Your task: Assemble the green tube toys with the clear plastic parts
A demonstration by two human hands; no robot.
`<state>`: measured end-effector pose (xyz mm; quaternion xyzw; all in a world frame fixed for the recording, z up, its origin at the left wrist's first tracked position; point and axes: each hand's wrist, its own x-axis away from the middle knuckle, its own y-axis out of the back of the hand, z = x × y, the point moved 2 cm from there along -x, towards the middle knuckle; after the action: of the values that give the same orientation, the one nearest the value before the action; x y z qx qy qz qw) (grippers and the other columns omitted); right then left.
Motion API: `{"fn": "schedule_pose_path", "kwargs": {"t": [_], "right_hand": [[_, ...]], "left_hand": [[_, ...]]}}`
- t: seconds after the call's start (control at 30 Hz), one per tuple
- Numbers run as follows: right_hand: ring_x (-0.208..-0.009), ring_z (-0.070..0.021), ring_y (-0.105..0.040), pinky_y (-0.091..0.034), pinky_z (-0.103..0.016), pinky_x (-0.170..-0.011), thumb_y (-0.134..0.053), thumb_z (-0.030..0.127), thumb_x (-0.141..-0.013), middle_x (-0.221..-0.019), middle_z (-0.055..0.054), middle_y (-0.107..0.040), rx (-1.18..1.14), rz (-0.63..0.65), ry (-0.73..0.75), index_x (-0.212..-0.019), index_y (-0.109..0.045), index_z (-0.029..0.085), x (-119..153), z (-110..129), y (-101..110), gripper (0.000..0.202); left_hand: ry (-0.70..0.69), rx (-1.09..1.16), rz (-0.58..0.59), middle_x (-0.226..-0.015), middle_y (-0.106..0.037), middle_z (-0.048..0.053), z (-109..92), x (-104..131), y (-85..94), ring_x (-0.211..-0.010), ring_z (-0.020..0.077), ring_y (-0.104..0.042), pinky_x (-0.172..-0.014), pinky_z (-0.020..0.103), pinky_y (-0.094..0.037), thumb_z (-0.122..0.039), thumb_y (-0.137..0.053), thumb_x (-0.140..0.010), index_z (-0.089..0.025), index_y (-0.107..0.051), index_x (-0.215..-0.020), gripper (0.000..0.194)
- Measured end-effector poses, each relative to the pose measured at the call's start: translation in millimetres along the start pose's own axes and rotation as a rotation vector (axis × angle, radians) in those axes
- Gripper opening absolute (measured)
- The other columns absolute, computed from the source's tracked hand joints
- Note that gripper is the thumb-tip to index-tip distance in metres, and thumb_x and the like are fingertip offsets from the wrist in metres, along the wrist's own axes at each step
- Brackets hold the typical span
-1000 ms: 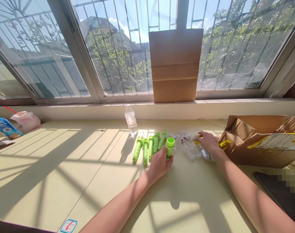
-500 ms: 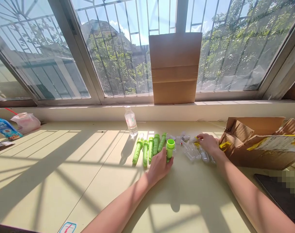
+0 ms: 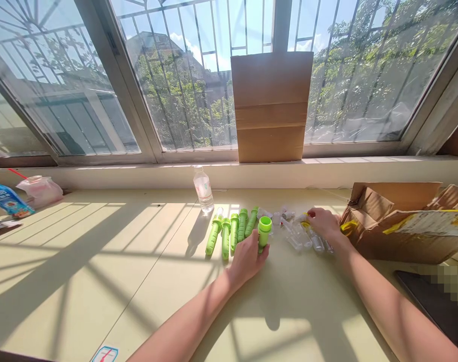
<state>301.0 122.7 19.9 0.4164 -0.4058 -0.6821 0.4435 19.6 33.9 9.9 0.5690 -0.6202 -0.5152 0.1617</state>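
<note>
My left hand (image 3: 247, 259) is wrapped round a bright green plastic tube (image 3: 265, 229), held upright with its round open mouth facing up. Just left of that hand, several similar green ribbed tubes (image 3: 235, 232) lie in a row on the table; a clear piece sticks out of the leftmost one. My right hand (image 3: 324, 222) reaches into a pile of clear plastic tubes (image 3: 296, 236), its fingertips pinched together beside a small yellow bit. What those fingers grip is too small to make out.
An open cardboard box (image 3: 413, 236) stands right of the pile, a dark flat object (image 3: 421, 296) in front of it. Behind the green tubes is a water bottle (image 3: 203, 190). A cardboard sheet (image 3: 272, 108) leans on the window. A blue pouch (image 3: 8, 197) lies far left.
My right hand has shifted very slightly to the right at the pile of clear tubes. My left hand keeps the green tube in the same place.
</note>
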Motion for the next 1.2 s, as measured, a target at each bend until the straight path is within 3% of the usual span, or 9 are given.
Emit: {"fn": "schedule_pose_path", "kwargs": {"t": [0.27,0.43,0.73,1.2], "right_hand": [[-0.089,-0.0252,-0.066,-0.039,-0.035,-0.078,-0.052,0.02,-0.08,-0.084,-0.008,-0.073,0.016,-0.012,-0.006,-0.091,-0.075,0.022,-0.7,-0.7,-0.8,0.025],[-0.096,-0.0277,-0.065,-0.039,-0.04,-0.085,-0.049,0.022,-0.083,-0.09,-0.009,-0.074,0.022,0.01,-0.008,-0.101,-0.073,0.022,-2.2,-1.1,-4.8,0.03],[-0.093,-0.0286,-0.065,-0.038,-0.041,-0.084,-0.053,0.024,-0.079,-0.079,-0.009,-0.073,0.001,0.014,-0.038,-0.084,-0.075,0.021,-2.7,-0.3,-3.4,0.022],[-0.08,-0.0228,-0.064,-0.04,-0.034,-0.076,-0.055,0.038,-0.077,-0.081,-0.007,-0.071,-0.191,-0.015,-0.131,-0.078,-0.066,0.02,-4.8,-0.5,3.7,0.021]], "left_hand": [[-0.003,-0.003,0.008,-0.074,-0.063,0.005,0.6,-0.4,0.1,-0.068,0.0224,-0.063,-0.058,0.029,-0.039,-0.034,-0.046,-0.093,-0.017,-0.052,-0.098,0.019],[0.003,-0.006,0.014,-0.075,-0.063,0.005,0.3,-0.8,0.7,-0.069,0.0227,-0.063,-0.058,0.029,-0.039,-0.035,-0.046,-0.093,-0.018,-0.052,-0.098,0.019],[0.001,-0.007,0.009,-0.078,-0.065,0.006,2.0,-1.3,0.0,-0.071,0.0228,-0.064,-0.058,0.029,-0.039,-0.034,-0.047,-0.093,-0.018,-0.052,-0.098,0.017],[-0.002,-0.026,-0.004,-0.077,-0.065,0.005,2.1,-1.2,-1.2,-0.07,0.022,-0.064,-0.057,0.028,-0.039,-0.034,-0.048,-0.093,-0.019,-0.052,-0.099,0.017]]}}
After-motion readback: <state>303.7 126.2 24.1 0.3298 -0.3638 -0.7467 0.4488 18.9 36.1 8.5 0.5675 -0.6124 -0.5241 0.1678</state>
